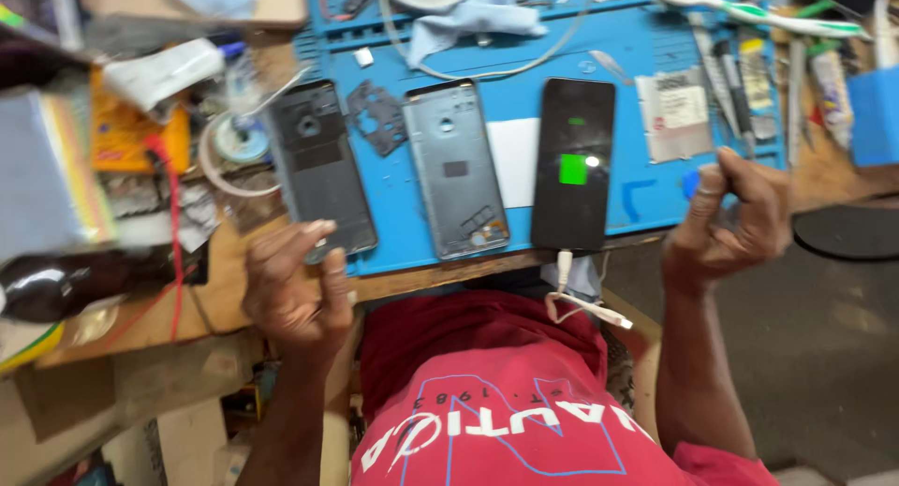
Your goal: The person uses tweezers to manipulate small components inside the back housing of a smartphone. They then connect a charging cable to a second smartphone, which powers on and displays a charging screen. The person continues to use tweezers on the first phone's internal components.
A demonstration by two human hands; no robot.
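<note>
Wooden bench [225, 303], worn top, front edge toward the person. Blue work mat [646, 191] covers its middle & right. On mat, L to R: dark phone back frame [318, 163] half off the mat's left edge, small black inner plate [376, 116], grey phone housing [456, 168], white card [515, 160], black phone [573, 163] w/ green charge screen, white cable [581, 303] hanging off bench front. Tweezers & tools [740, 83] at right, toothbrush [758, 13] at top. Left of mat: tape roll [234, 139], red wire [175, 233], blurred clutter, prob. bags.
</note>
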